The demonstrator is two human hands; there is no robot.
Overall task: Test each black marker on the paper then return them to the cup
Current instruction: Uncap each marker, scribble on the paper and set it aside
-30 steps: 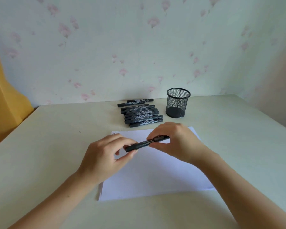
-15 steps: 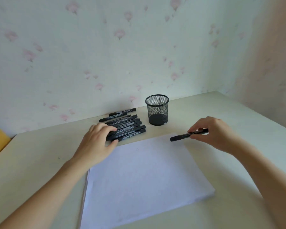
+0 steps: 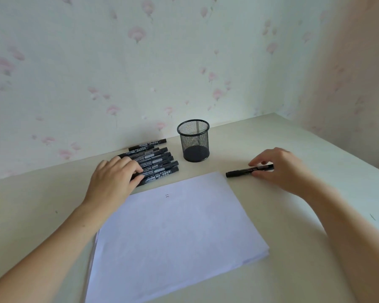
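My right hand (image 3: 280, 169) pinches one capped black marker (image 3: 239, 172) at its right end, low over the table to the right of the paper. My left hand (image 3: 114, 178) lies on the near end of a pile of several black markers (image 3: 160, 160), its fingertips curled over the closest ones. Between the two hands, further back, stands a black mesh cup (image 3: 194, 143), upright and with nothing inside. The white paper stack (image 3: 173, 232) lies in front of me and bears a small mark (image 3: 167, 196) near its top.
The cream table (image 3: 293, 136) ends at a flowered wall close behind the cup and markers. Its right edge runs diagonally at the far right. Bare tabletop lies right of the paper and left of my left arm.
My right hand has carried the marker away from the paper to the right and down toward the table. My left hand let go of it and moved onto the marker pile.
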